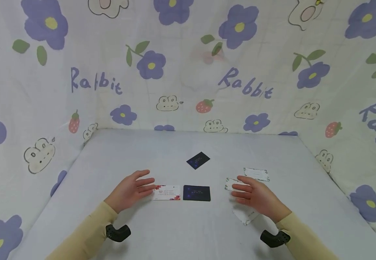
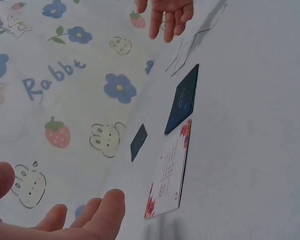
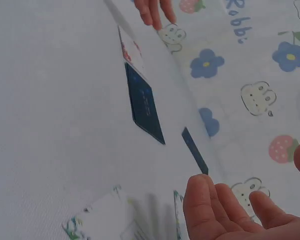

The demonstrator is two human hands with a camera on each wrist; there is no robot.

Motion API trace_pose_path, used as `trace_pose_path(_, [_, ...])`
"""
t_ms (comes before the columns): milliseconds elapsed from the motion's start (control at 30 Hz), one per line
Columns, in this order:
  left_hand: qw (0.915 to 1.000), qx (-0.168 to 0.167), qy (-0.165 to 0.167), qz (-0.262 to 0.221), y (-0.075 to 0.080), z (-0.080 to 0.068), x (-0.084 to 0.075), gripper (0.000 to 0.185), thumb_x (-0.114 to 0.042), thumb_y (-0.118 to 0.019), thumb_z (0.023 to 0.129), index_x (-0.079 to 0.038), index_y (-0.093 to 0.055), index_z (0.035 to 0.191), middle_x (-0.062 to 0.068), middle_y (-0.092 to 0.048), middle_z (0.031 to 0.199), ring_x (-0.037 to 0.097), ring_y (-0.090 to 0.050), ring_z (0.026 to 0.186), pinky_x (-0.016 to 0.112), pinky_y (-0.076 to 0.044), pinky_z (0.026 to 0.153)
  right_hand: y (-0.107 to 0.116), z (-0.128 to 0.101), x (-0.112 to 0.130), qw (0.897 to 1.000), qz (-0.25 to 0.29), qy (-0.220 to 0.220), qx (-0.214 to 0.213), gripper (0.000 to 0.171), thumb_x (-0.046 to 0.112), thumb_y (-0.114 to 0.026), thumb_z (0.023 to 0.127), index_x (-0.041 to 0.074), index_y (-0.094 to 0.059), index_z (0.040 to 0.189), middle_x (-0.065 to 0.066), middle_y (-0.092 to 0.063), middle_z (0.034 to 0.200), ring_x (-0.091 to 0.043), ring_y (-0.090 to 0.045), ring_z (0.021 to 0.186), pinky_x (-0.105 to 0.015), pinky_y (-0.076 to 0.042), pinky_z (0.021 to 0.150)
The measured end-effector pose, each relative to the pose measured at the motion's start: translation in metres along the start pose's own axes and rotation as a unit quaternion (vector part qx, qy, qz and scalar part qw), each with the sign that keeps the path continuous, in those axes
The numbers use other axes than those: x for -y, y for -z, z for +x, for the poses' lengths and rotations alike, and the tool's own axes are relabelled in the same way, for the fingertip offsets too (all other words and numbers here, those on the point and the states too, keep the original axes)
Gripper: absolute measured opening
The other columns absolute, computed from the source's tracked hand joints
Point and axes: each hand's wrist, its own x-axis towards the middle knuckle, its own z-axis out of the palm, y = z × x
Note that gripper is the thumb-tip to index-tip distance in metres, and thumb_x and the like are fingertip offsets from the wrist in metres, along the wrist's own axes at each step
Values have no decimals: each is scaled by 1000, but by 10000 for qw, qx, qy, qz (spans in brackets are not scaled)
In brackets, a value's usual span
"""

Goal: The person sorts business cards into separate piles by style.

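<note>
My left hand (image 1: 146, 185) hovers open with straight fingers, and its fingertips reach the left edge of a white card with red flowers (image 1: 166, 192); I cannot tell whether they touch it. Right of that card lies a dark blue card (image 1: 196, 193), with a second dark card (image 1: 198, 160) farther back. My right hand (image 1: 240, 187) is open, palm inward, above a white green-edged card (image 1: 230, 182). Another white card (image 1: 256, 174) lies behind this hand, and a third (image 1: 246, 215) lies under its wrist. The left wrist view shows relaxed fingers (image 2: 97, 212) near the floral card (image 2: 169, 175). The right wrist view shows open fingers (image 3: 209, 205) above a white card (image 3: 102, 222).
The cards lie on a pale grey tabletop (image 1: 188, 231). A cloth printed with purple flowers, rabbits and strawberries (image 1: 188, 72) walls it at the back and on both sides. Black wrist-camera mounts (image 1: 118, 233) (image 1: 274, 238) sit under my forearms.
</note>
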Motion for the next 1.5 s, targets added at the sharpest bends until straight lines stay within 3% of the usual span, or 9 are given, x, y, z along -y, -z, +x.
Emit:
trace_pose_path(133, [9998, -40, -119, -164, 19, -14, -3, 62, -33, -27, 112, -5, -9, 164, 29, -16, 168, 45, -25, 154, 48, -27, 125, 19, -11, -2, 9997, 227, 16, 53, 76, 43, -39, 110, 3, -1, 163, -4, -60, 141, -10, -68, 113, -29, -56, 99])
trace_pose_path(267, [9995, -105, -219, -219, 31, -21, -2, 63, -35, -27, 112, -5, -7, 164, 29, -16, 168, 46, -24, 154, 48, -26, 125, 34, -19, -3, 9991, 419, -15, 1, 77, 42, -38, 110, 5, 4, 163, 9, -66, 124, -8, -69, 109, -28, -57, 97])
trace_pose_path(500, [9992, -137, -204, -328, 39, -22, 4, 64, -36, -28, 112, -4, -7, 164, 30, -16, 167, 47, -24, 154, 50, -26, 125, 39, -23, -6, 9981, 599, -105, -122, 67, 42, -39, 110, 10, -9, 161, 14, -69, 113, -8, -71, 107, -28, -57, 96])
trace_pose_path(767, [9990, -195, -230, -342, 37, -21, 3, 62, -34, -27, 112, -3, -8, 163, 31, -18, 167, 47, -25, 154, 50, -25, 125, 37, -19, -5, 9986, 522, -73, -92, 57, 42, -37, 111, 15, -19, 158, 15, -71, 109, -6, -71, 104, -27, -57, 94])
trace_pose_path(1067, [9987, -208, -286, -366, 39, -18, 1, 62, -33, -29, 112, -4, -10, 163, 31, -19, 166, 46, -27, 153, 49, -27, 125, 33, -9, 2, 9990, 440, -45, -26, 61, 42, -36, 111, 13, -15, 160, 15, -71, 108, -5, -71, 104, -26, -57, 92])
trace_pose_path(1200, [9981, -193, -354, -472, 37, -9, -6, 61, -32, -30, 111, -4, -12, 163, 30, -20, 167, 45, -26, 154, 49, -27, 125, 26, 8, 13, 9997, 237, 61, -6, 70, 44, -37, 110, 8, -8, 163, 16, -69, 107, -5, -70, 104, -25, -57, 92])
trace_pose_path(1333, [9968, -157, -384, -691, 22, 13, -11, 61, -33, -34, 111, -5, -17, 162, 29, -21, 166, 45, -27, 154, 50, -27, 126, 19, 31, 24, 9998, -52, 138, -105, 76, 45, -38, 110, 5, -4, 164, 12, -66, 113, -5, -68, 105, -24, -56, 93])
trace_pose_path(1433, [9956, -250, -325, -838, 4, 34, -9, 60, -32, -39, 110, -5, -23, 161, 30, -25, 165, 45, -30, 152, 51, -29, 125, 13, 51, 27, 9988, -335, 108, -333, 76, 45, -39, 109, 4, -5, 164, -13, -62, 136, -9, -68, 108, -24, -56, 92])
trace_pose_path(1500, [9952, -352, -267, -876, -8, 47, -6, 60, -31, -42, 109, -4, -26, 160, 30, -28, 163, 46, -33, 151, 51, -31, 124, 7, 65, 27, 9974, -516, 21, -503, 76, 45, -40, 109, 4, -6, 164, -26, -47, 152, -18, -66, 117, -24, -56, 91])
